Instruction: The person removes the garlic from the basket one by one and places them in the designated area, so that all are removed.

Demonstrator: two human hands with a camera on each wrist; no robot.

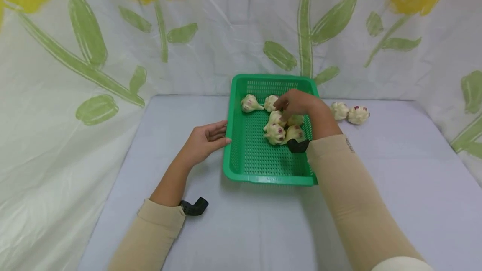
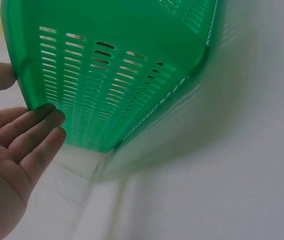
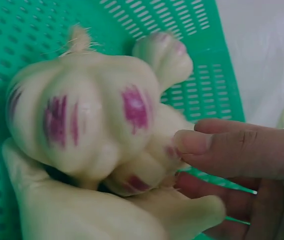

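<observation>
A green plastic basket (image 1: 271,179) with slotted walls stands on the table and holds several garlic bulbs (image 1: 275,134), pale with purple patches. My left hand (image 1: 205,142) is at its left side. There the thumb meets the rim, and nearly straight fingers (image 2: 37,135) touch the outer wall. Inside the basket, my right hand (image 1: 297,103) reaches over the bulbs from the right. In the right wrist view its thumb (image 3: 196,143) presses a garlic bulb (image 3: 149,172), with the other fingers curled behind it. Other bulbs partly hide that one.
Two more garlic bulbs (image 1: 340,111) lie on the table right of the basket, close to my right forearm. A pale cloth covers the table (image 1: 241,229). Behind it hangs a white curtain (image 1: 211,53) painted with yellow flowers and green leaves.
</observation>
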